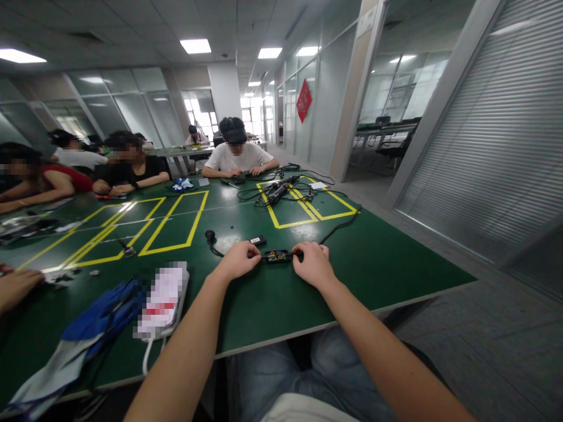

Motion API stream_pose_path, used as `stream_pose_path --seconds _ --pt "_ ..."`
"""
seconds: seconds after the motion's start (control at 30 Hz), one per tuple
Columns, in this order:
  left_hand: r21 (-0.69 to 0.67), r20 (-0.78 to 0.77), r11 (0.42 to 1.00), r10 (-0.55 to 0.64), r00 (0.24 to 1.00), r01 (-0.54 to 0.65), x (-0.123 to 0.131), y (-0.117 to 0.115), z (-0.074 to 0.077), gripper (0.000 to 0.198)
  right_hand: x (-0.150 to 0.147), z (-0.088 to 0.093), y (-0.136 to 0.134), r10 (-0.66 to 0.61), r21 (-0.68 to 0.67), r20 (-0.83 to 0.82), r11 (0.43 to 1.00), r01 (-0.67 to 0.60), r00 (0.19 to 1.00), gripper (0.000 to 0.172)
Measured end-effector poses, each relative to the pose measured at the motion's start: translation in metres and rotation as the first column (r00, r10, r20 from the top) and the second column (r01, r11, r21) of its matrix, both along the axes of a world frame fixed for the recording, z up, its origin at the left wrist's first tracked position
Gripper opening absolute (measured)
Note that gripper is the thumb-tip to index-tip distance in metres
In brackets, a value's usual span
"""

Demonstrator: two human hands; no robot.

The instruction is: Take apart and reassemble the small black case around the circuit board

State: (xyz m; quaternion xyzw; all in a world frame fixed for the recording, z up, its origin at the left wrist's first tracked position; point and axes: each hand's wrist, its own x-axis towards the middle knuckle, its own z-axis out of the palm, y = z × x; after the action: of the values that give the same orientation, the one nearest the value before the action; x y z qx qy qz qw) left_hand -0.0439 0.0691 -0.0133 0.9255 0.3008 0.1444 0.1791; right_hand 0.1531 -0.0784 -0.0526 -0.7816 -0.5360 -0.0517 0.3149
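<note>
The left hand and right hand, fingers narrowed, held opposite ends of a circuit-board case near the worktop's front edge.

Smooth green worktop with a glossy sheen, black plastic casing, smooth plastic block just behind the casing, dark plastic plug left of the casing, matt blue-and-white cloth glove farther left

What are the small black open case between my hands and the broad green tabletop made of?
Small black rectangular case: probably rigid plastic, from its straight dark edges; finish unclear. Broad green tabletop: perhaps laminate or rubber matting, semi-gloss, since lights reflect softly.
</note>
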Motion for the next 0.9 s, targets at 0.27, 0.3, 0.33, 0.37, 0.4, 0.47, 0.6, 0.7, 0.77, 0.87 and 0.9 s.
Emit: stream_pose_path --seconds 0.27,0.3,0.33,0.37,0.4,0.47,0.6,0.7,0.77,0.87,0.9 --pt "-0.113 0.043 0.989 -0.089 0.995 0.094 -0.005 0.008 -0.004 0.024 0.023 -0.008 0.005 0.205 0.0 -0.039 0.979 -0.205 0.978 0.022" --pt "-0.131 0.046 0.986 -0.093 0.995 0.099 -0.006 0.009 -0.004 0.025 0.025 -0.008 0.005 0.225 -0.008 -0.034 0.974 -0.225 0.974 0.022" --pt "-0.14 0.047 0.985 -0.096 0.994 0.102 -0.006 0.009 -0.005 0.025 0.027 -0.008 0.004 0.239 -0.018 -0.024 0.971 -0.24 0.971 0.023" --pt "-0.141 0.044 0.984 -0.1 0.994 0.105 -0.006 0.01 -0.005 0.025 0.028 -0.008 0.003 0.248 -0.028 -0.008 0.968 -0.248 0.969 0.023" --pt "-0.136 0.039 0.985 -0.105 0.994 0.11 -0.006 0.01 -0.006 0.024 0.028 -0.007 0.003 0.251 -0.037 0.011 0.968 -0.25 0.968 0.023" --pt "-0.116 0.026 0.986 -0.115 0.993 0.118 -0.005 0.01 -0.007 0.022 0.028 -0.007 0.001 0.252 -0.053 0.046 0.967 -0.25 0.967 0.024" --pt "-0.1 0.021 0.988 -0.116 0.993 0.117 -0.003 0.007 -0.006 0.019 0.028 -0.007 -0.002 0.271 -0.055 0.055 0.962 -0.268 0.961 0.026" --pt "-0.081 0.03 0.989 -0.121 0.992 0.123 -0.003 0.005 -0.005 0.018 0.029 -0.009 -0.001 0.28 -0.043 0.045 0.96 -0.278 0.959 0.026" --pt "-0.058 0.033 0.989 -0.131 0.991 0.133 -0.003 0.004 -0.005 0.018 0.029 -0.01 -0.001 0.281 -0.035 0.041 0.959 -0.28 0.959 0.025" --pt "-0.035 0.031 0.989 -0.142 0.989 0.143 -0.003 0.004 -0.004 0.018 0.029 -0.01 0.0 0.282 -0.024 0.032 0.959 -0.281 0.959 0.024" --pt "-0.028 0.029 0.989 -0.145 0.989 0.146 -0.003 0.004 -0.004 0.018 0.029 -0.011 0.0 0.281 -0.021 0.028 0.959 -0.281 0.959 0.024"
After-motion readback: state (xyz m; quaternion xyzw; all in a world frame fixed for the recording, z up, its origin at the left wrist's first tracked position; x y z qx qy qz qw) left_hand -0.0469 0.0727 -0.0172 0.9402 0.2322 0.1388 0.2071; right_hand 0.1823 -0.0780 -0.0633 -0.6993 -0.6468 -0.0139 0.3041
